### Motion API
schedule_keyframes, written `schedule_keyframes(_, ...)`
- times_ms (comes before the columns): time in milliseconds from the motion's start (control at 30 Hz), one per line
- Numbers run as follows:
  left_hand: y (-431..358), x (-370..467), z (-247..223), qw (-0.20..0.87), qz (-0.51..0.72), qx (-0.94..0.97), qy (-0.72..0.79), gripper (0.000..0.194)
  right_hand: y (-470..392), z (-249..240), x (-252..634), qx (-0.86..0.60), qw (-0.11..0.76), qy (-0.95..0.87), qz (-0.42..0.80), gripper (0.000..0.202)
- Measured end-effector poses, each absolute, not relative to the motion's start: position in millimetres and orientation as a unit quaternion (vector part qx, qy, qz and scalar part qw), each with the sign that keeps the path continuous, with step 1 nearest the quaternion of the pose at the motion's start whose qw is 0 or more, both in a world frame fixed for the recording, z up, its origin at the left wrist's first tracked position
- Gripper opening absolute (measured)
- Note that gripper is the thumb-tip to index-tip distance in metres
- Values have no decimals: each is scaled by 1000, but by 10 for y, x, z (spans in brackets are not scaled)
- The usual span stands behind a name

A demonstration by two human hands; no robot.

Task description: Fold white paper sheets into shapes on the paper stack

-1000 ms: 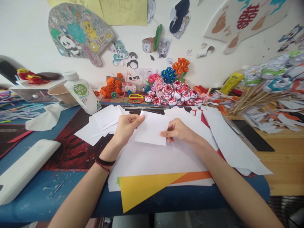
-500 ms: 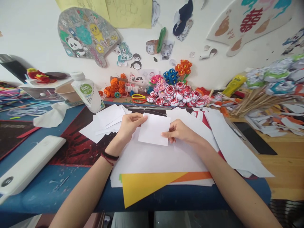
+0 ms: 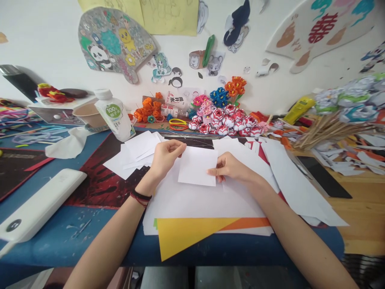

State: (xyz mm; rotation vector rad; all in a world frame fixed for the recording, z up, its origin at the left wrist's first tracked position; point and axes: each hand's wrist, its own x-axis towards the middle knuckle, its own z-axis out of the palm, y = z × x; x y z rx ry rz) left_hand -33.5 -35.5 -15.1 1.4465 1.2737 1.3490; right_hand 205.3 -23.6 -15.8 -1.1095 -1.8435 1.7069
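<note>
A small white paper square (image 3: 197, 166) is held just above a stack of large white sheets (image 3: 204, 204). My left hand (image 3: 167, 156) pinches at its upper left corner, thumb and fingers together. On the opposite side, my right hand (image 3: 227, 166) grips the right edge, thumb in front and fingers behind. Yellow paper (image 3: 183, 235) and orange paper (image 3: 246, 223) lie on the near edge of the stack. Several white paper pieces (image 3: 140, 146) are spread left of my left hand.
A white bottle (image 3: 114, 116) and a white power bank (image 3: 42, 204) stand and lie on the left. Red and white paper flowers (image 3: 224, 120) line the back. Paper strips (image 3: 300, 180) and a dark flat object (image 3: 325, 176) lie at the right.
The view has shifted slightly, so everything sits a little further right. The paper square looks a bit more level, and both hands keep hold of it.
</note>
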Motion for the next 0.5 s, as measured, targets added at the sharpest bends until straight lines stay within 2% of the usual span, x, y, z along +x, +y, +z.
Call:
schedule_keyframes(167,-360,-322,-164,354,557,560,501,24,-260,-121,2047,-388,201,-655,617,38)
schedule_keyframes(333,-354,-299,-157,358,546,571,498,31,-265,-97,2038,-407,215,-643,612,38)
schedule_keyframes(500,-360,-316,-106,395,534,580,472,29,-256,-99,2037,-414,219,-641,607,37)
